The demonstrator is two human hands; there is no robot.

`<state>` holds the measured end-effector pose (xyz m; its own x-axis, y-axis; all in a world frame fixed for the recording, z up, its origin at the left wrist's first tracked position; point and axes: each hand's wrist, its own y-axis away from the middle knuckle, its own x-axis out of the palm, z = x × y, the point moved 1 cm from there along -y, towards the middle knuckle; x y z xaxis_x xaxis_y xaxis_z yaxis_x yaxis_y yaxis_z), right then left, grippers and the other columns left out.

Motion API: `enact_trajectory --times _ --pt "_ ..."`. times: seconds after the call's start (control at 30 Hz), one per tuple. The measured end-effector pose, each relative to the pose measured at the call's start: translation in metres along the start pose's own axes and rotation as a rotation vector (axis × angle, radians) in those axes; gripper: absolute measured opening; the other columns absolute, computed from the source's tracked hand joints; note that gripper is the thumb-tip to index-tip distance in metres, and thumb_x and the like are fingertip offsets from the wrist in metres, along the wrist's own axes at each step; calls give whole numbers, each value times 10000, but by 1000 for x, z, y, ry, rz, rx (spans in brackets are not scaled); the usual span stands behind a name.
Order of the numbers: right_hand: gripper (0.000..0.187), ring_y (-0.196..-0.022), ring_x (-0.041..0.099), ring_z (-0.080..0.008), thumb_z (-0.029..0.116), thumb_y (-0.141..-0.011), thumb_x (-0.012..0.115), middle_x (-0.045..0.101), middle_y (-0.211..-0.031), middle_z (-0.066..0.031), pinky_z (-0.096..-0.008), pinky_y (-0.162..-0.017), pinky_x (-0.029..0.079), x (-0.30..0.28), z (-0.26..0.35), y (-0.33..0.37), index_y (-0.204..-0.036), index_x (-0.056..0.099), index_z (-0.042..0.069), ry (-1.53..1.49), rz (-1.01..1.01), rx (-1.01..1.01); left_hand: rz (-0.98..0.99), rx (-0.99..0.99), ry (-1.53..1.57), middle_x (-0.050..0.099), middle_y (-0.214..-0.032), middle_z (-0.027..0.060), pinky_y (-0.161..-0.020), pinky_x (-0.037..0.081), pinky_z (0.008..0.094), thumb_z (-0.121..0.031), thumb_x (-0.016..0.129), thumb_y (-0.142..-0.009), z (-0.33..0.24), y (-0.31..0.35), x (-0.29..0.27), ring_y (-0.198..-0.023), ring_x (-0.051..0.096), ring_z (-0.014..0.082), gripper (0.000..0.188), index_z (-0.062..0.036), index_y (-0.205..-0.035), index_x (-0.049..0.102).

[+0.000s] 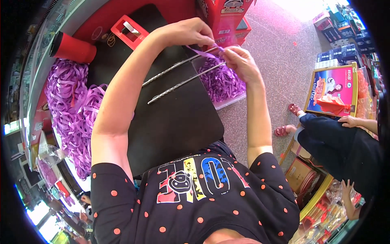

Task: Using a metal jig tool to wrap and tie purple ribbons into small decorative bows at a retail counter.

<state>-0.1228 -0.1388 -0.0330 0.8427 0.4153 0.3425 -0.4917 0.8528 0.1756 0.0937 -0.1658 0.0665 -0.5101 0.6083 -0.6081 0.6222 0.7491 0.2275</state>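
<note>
Above the far right corner of a black tabletop [174,126], both my hands are closed in a pinch on a purple ribbon [199,53]. My left hand [195,32] has its fingertips at the ribbon's far side. Just to the right, my right hand [241,61] grips it between thumb and fingers. Two long spiral drill bits, a nearer one [178,85] and a farther one [170,67], lie side by side below the hands, their thin ends reaching past the table's edge. Under those ends stands a see-through plastic tub [230,103] filled with purple ribbon pieces [221,81].
A big heap of purple ribbons [67,110] lies left of my left arm. Near it are a red cylinder [77,48] and a red tray [129,32]. Red boxes [227,16] stand beyond the table. At right sits another person in dark clothes [337,138].
</note>
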Motion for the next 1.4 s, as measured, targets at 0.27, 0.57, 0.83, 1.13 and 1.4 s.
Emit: enact_trajectory --times 0.27,0.57,0.83,1.13,1.4 --pt "174 -518 390 -12 213 -884 643 522 -614 76 -168 -474 276 37 -41 1 -866 686 46 -214 -35 -38 -312 -14 26 684 -829 102 -738 486 291 -154 615 -816 17 19 16 -787 643 180 221 -6 -969 675" --pt "142 -552 381 -27 113 -898 612 514 -644 42 -185 -497 272 4 -26 2 -938 675 -8 -212 -191 -320 -151 198 -56 674 -811 63 -744 477 267 -129 628 -812 -19 -47 20 -772 610 106 191 27 -916 662" --pt "146 -591 427 -28 130 -895 620 556 -689 38 -172 -525 308 1 -26 5 -939 678 3 -79 -159 -273 -27 75 100 609 -741 -10 -680 453 247 -289 615 -868 -4 -30 0 -685 521 74 298 -17 -966 684" --pt "164 -615 508 -19 187 -879 652 638 -750 31 -161 -557 384 39 -56 0 -928 687 35 -84 -51 -119 -719 14 -373 612 -1006 144 -852 467 350 -118 563 -867 -6 30 30 -957 601 289 208 -22 -1029 650" --pt "180 -633 530 -27 199 -887 645 655 -784 5 -164 -562 389 44 -59 -2 -931 683 28 -183 -60 -128 -748 -59 -251 649 -969 98 -836 474 327 -136 644 -831 -10 44 71 -936 619 249 163 -19 -939 679"
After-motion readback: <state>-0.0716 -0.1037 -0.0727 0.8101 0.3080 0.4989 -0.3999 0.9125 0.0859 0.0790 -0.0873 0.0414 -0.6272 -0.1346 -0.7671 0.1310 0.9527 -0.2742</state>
